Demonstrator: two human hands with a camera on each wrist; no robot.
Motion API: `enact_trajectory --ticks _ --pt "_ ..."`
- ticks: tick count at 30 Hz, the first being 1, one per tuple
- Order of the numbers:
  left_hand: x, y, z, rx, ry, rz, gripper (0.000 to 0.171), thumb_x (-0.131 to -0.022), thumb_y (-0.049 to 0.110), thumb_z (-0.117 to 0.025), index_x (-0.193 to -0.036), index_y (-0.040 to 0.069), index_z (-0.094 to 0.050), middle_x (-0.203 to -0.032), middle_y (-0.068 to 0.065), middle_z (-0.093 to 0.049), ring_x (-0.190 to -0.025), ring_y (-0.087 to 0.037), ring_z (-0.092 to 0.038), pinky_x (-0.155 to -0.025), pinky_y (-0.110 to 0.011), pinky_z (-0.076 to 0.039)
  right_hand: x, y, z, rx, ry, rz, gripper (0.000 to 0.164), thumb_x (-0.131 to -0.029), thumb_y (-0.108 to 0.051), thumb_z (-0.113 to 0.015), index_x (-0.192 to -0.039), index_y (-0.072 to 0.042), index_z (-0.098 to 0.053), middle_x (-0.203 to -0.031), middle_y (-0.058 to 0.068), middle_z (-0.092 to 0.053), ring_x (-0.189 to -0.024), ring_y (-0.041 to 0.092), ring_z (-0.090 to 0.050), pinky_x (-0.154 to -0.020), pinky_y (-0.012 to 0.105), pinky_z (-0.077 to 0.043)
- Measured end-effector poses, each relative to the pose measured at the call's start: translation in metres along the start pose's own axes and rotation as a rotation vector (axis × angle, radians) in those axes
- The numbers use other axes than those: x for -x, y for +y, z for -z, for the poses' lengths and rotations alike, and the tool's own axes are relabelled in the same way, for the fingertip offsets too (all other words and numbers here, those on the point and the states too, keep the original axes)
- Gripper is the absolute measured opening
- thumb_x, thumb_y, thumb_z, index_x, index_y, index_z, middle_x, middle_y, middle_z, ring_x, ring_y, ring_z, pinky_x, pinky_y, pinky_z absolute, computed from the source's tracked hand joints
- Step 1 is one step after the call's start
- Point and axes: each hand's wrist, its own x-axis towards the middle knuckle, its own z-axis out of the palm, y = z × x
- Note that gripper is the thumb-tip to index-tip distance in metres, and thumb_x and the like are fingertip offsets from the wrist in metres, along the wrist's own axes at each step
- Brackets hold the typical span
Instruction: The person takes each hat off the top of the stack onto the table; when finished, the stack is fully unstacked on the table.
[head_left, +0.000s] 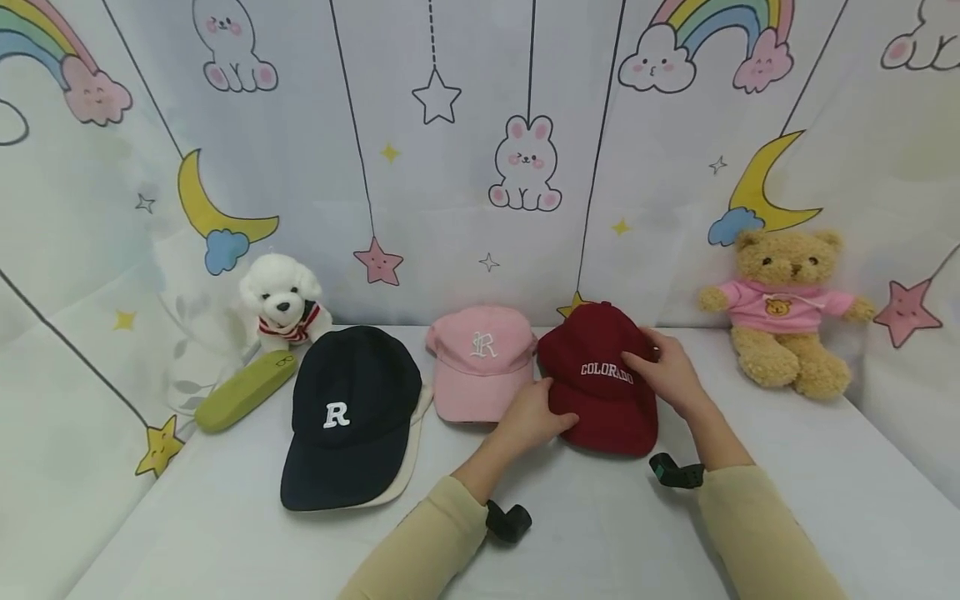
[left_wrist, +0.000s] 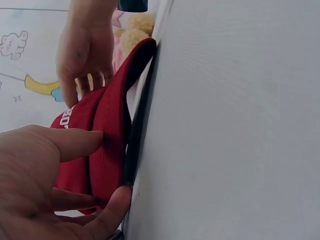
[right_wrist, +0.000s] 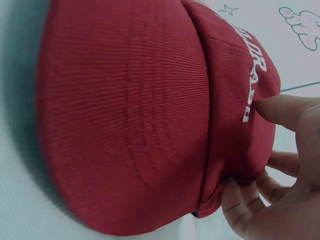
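Observation:
A dark red baseball cap (head_left: 600, 379) with white COLORADO lettering sits at the back right of the middle, brim toward me. My left hand (head_left: 534, 414) grips its left side, thumb over the brim and the other fingers at the edge. On the cap's other side, my right hand (head_left: 666, 367) holds the crown (right_wrist: 240, 95), with the thumb near the last letters and the fingers along the side. A dark strip (left_wrist: 142, 120) shows below the brim in the left wrist view. Just left of it sits a pink cap (head_left: 483, 362) with a white R.
A navy cap (head_left: 352, 408) lies left, over a cream brim (head_left: 411, 462). Behind it are a green glasses case (head_left: 247, 390) and a white plush dog (head_left: 281, 292). A teddy bear (head_left: 787, 308) in pink sits at the right. A printed cloth (head_left: 465, 175) hangs behind the white table (head_left: 600, 533).

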Motion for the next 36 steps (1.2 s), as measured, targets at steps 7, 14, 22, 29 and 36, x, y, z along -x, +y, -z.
enact_trajectory --ticks 7,14,22,29,36 --pt "0.001 0.004 0.002 -0.027 0.006 0.018 0.062 -0.088 0.025 -0.078 -0.135 -0.009 -0.055 -0.124 -0.020 -0.065 -0.114 -0.028 -0.061 -0.098 -0.039 -0.050 -0.003 -0.001 -0.003 0.027 0.011 0.003 0.067 -0.102 -0.019 -0.059 -0.151 0.015 -0.027 -0.142 0.037 -0.040 -0.128 0.049 -0.046 -0.105 0.060 -0.040" --pt "0.003 0.007 0.004 -0.027 -0.005 0.048 0.064 -0.088 0.025 -0.079 -0.136 -0.008 -0.054 -0.124 -0.018 -0.065 -0.113 -0.028 -0.062 -0.096 -0.039 -0.052 -0.003 -0.001 -0.006 0.070 0.031 -0.022 0.070 -0.101 -0.020 -0.061 -0.151 0.014 -0.027 -0.141 0.038 -0.037 -0.129 0.048 -0.039 -0.106 0.061 -0.036" --pt "0.007 0.011 0.006 -0.042 -0.022 0.079 0.072 -0.090 0.028 -0.077 -0.143 -0.010 -0.047 -0.137 -0.022 -0.058 -0.126 -0.031 -0.056 -0.103 -0.041 -0.047 0.000 -0.003 -0.005 0.144 0.038 -0.032 0.072 -0.099 -0.028 -0.063 -0.151 0.010 -0.030 -0.139 0.038 -0.035 -0.127 0.051 -0.038 -0.102 0.065 -0.038" --pt "0.007 0.007 0.008 0.030 -0.010 0.078 0.072 -0.091 0.029 -0.075 -0.146 -0.008 -0.045 -0.142 -0.021 -0.054 -0.131 -0.031 -0.051 -0.107 -0.043 -0.043 0.003 -0.017 -0.003 0.151 0.040 0.008 0.073 -0.098 -0.030 -0.065 -0.152 0.006 -0.032 -0.138 0.037 -0.035 -0.127 0.054 -0.035 -0.098 0.069 -0.038" --pt "0.008 0.003 0.016 0.110 0.032 0.031 0.071 -0.091 0.029 -0.073 -0.147 -0.005 -0.045 -0.141 -0.020 -0.056 -0.121 -0.031 -0.059 -0.100 -0.041 -0.049 0.007 -0.031 -0.004 0.205 -0.007 0.035 0.077 -0.096 -0.031 -0.069 -0.154 0.004 -0.030 -0.136 0.034 -0.035 -0.126 0.051 -0.035 -0.095 0.068 -0.042"
